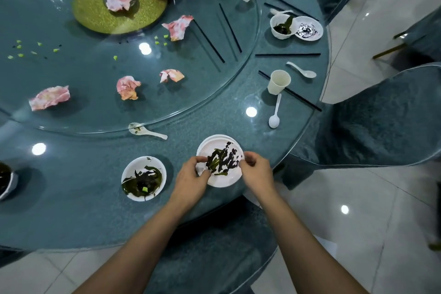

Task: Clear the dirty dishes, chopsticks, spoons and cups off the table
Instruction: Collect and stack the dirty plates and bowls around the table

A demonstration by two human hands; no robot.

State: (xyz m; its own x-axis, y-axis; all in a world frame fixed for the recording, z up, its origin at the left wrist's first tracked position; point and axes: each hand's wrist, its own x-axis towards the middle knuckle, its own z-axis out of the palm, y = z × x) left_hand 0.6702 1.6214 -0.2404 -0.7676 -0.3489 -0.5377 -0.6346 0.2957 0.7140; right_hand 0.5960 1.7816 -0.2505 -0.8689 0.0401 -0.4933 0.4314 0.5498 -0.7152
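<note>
My left hand [191, 175] and right hand [257, 172] pinch the stacked dirty plates [216, 143] on the teal glass worktop [214, 112] beside glossy pale floor tiles [358, 186].

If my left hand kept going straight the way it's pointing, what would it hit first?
Your left hand pinches the rim of the stacked dirty plates, so it would push into them first. Beyond, probably the white spoon, though depth is unclear.
</note>
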